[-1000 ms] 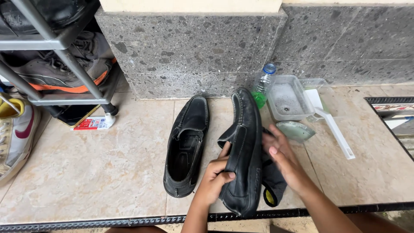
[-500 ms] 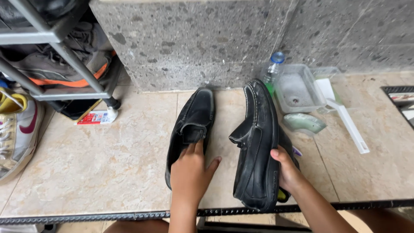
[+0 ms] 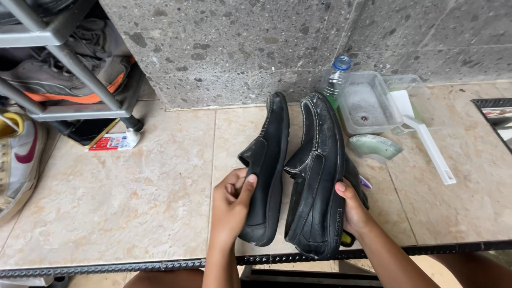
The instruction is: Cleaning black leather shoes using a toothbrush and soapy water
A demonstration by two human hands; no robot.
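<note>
Two black leather slip-on shoes are held up over the beige tiled floor, toes pointing away from me. My left hand (image 3: 232, 205) grips the left shoe (image 3: 268, 165) at its heel side, tilting it on edge. My right hand (image 3: 352, 208) holds the right shoe (image 3: 316, 176) from its outer side near the heel. The shoes sit side by side, almost touching. A dark cloth and a small yellow object peek out beneath the right shoe.
A clear plastic tub (image 3: 367, 104), a plastic bottle with a blue cap (image 3: 335, 80), a green lid (image 3: 375, 146) and a white brush handle (image 3: 429, 149) lie at right. A metal shoe rack (image 3: 64, 69) and a tube (image 3: 114, 142) stand left. A grey stone wall runs behind.
My left hand has taken hold of the left shoe and lifted it on edge next to the right shoe. The view has shifted slightly.
</note>
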